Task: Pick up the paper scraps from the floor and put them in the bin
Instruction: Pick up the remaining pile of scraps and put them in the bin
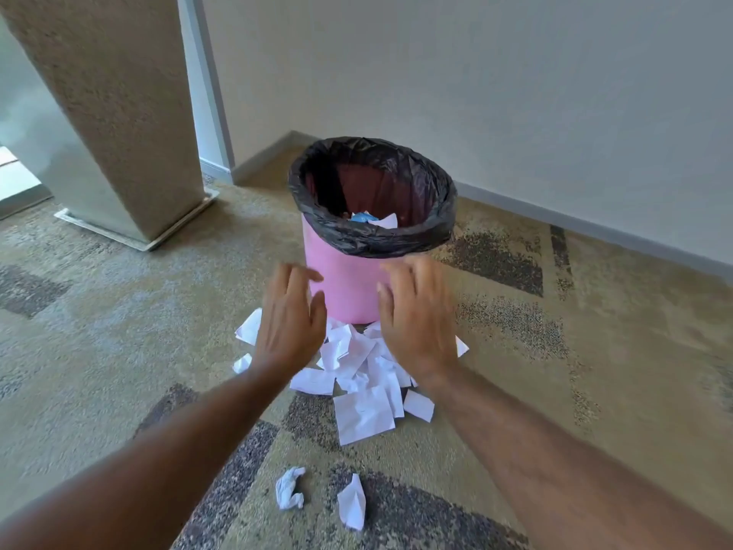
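Both hands, left hand (291, 319) and right hand (416, 317), hover spread, empty, above paper scraps (363, 394) beside bin (345, 287).

bin (341, 287) — smooth pink plastic | liner (373, 236) — glossy black film | scraps (363, 414) creased white paper

A textured pillar (119, 113) stands on patterned carpet (595, 351) near a pale wall (476, 73).

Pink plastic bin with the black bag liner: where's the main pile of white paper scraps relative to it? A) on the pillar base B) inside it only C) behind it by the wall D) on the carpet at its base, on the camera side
D: the white paper scraps lie heaped on the carpet at the foot of the pink plastic bin, on the camera side.
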Demonstrator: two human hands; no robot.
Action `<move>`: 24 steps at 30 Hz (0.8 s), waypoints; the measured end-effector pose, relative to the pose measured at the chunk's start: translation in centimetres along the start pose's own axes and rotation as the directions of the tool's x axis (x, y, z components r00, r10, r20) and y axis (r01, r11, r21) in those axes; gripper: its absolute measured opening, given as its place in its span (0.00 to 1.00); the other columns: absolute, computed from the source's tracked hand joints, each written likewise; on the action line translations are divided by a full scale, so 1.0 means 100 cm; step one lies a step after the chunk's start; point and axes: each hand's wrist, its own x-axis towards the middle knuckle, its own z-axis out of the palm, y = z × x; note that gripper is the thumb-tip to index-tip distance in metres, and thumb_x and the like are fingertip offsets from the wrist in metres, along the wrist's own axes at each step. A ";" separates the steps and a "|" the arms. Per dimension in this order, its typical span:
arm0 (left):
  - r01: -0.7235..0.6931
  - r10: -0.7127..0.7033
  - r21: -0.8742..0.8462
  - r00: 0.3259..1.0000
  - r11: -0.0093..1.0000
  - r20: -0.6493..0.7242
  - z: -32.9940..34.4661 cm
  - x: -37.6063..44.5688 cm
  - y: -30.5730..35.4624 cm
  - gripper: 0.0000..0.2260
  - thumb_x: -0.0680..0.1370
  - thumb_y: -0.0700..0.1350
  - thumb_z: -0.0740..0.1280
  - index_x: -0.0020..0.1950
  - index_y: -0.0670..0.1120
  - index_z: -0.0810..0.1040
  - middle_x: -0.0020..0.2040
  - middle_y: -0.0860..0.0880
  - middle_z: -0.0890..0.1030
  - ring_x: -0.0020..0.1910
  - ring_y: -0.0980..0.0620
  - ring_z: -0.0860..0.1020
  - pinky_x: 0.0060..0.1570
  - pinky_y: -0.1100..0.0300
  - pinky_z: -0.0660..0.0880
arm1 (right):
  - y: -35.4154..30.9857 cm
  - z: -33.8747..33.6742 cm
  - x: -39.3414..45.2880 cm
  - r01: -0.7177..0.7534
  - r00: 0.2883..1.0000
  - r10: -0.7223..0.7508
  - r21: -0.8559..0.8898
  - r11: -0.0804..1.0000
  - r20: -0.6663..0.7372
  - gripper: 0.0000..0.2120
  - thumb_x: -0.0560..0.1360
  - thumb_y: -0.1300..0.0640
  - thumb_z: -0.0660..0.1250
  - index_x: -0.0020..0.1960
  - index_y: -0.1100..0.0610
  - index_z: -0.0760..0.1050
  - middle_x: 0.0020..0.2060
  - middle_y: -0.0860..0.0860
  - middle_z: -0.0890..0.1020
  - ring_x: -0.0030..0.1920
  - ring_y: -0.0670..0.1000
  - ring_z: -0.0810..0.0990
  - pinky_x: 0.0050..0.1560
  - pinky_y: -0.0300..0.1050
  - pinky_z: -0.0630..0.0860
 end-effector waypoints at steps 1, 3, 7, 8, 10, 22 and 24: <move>0.037 -0.039 0.022 0.991 0.999 0.127 0.006 -0.018 -0.014 0.09 0.77 0.39 0.67 0.57 0.45 0.74 0.55 0.48 0.72 0.52 0.46 0.75 0.51 0.49 0.74 | 0.000 0.005 -0.022 -0.028 0.996 0.030 -0.022 0.999 0.081 0.10 0.79 0.56 0.64 0.59 0.57 0.74 0.52 0.54 0.73 0.49 0.56 0.72 0.49 0.54 0.71; 0.122 -0.154 0.110 0.921 0.986 0.359 0.016 -0.047 -0.034 0.12 0.77 0.47 0.71 0.58 0.47 0.75 0.56 0.48 0.73 0.54 0.45 0.76 0.51 0.52 0.73 | 0.001 0.014 -0.066 -0.118 0.953 0.140 -0.096 0.988 0.270 0.14 0.78 0.52 0.66 0.61 0.54 0.72 0.54 0.52 0.72 0.52 0.55 0.72 0.50 0.53 0.73; 0.179 -0.315 0.287 0.778 0.941 0.544 0.026 -0.079 -0.047 0.34 0.68 0.70 0.70 0.68 0.54 0.68 0.65 0.48 0.70 0.63 0.43 0.70 0.59 0.47 0.73 | 0.006 0.025 -0.131 -0.333 0.739 0.409 -0.237 0.913 0.536 0.28 0.74 0.42 0.71 0.69 0.50 0.67 0.62 0.54 0.69 0.60 0.58 0.71 0.54 0.53 0.75; 0.188 -0.337 0.309 0.762 0.932 0.553 0.027 -0.083 -0.047 0.38 0.66 0.73 0.68 0.69 0.55 0.66 0.66 0.47 0.68 0.65 0.42 0.69 0.60 0.45 0.72 | 0.008 0.028 -0.141 -0.387 0.676 0.459 -0.252 0.887 0.576 0.31 0.73 0.40 0.70 0.71 0.49 0.64 0.65 0.55 0.66 0.64 0.58 0.68 0.57 0.53 0.75; 0.210 -0.388 0.353 0.720 0.912 0.575 0.030 -0.086 -0.045 0.46 0.61 0.77 0.67 0.73 0.56 0.62 0.69 0.46 0.66 0.69 0.41 0.67 0.63 0.42 0.71 | 0.010 0.034 -0.151 -0.466 0.578 0.517 -0.265 0.844 0.631 0.38 0.72 0.36 0.70 0.75 0.46 0.58 0.71 0.56 0.61 0.70 0.59 0.63 0.62 0.55 0.74; 0.071 -0.282 0.374 0.787 0.925 0.548 0.053 -0.116 -0.041 0.40 0.67 0.65 0.74 0.73 0.52 0.65 0.72 0.47 0.66 0.70 0.43 0.63 0.67 0.48 0.68 | -0.014 0.062 -0.151 -0.462 0.530 0.486 -0.244 0.852 0.695 0.39 0.75 0.46 0.72 0.78 0.44 0.53 0.73 0.59 0.62 0.72 0.60 0.61 0.67 0.54 0.69; 0.069 -0.261 0.339 0.785 0.938 0.562 0.054 -0.117 -0.040 0.39 0.69 0.62 0.75 0.74 0.51 0.65 0.70 0.47 0.67 0.68 0.44 0.63 0.66 0.50 0.68 | -0.018 0.062 -0.152 -0.453 0.568 0.478 -0.230 0.861 0.670 0.32 0.75 0.48 0.72 0.75 0.46 0.61 0.70 0.57 0.65 0.71 0.58 0.62 0.67 0.52 0.69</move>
